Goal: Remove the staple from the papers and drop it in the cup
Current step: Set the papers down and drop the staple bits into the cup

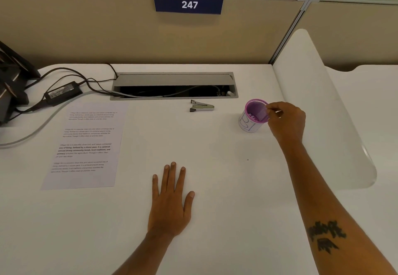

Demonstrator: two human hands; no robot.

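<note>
Fingers [271, 109] of the right hand [286, 121] are curled, thumb and forefinger drawn together at the rim of the cup [254, 116]; whether they pinch a staple is too small to tell. That hand hangs at the cup's right edge, touching or just beside the rim. The left hand [170, 201] lies flat on the desk [215, 167], fingers straight and slightly spread, holding nothing.

White and smooth, the desk runs back to a beige partition [107, 33] carrying a blue sign [189, 4] that reads 247, with a green wall above it. A grey cable hatch [174, 85] is sunk into the desk near the back edge, its lid tilted open. At the far left sit a black power brick [63, 92], dark and grey cables, and part of a black device. A white curved divider [318, 106] rises along the right side, close behind the right hand.

Wide bare desk lies between the two hands and in front of the papers [86, 145].

Printed with four blocks of text, the papers lie flat at the left, well apart from the cup. A metal staple remover [201, 106] rests between hatch and cup, untouched. Purple mesh inside, the cup has a white wrap with blue pen marks; small pale bits lie at its bottom.
</note>
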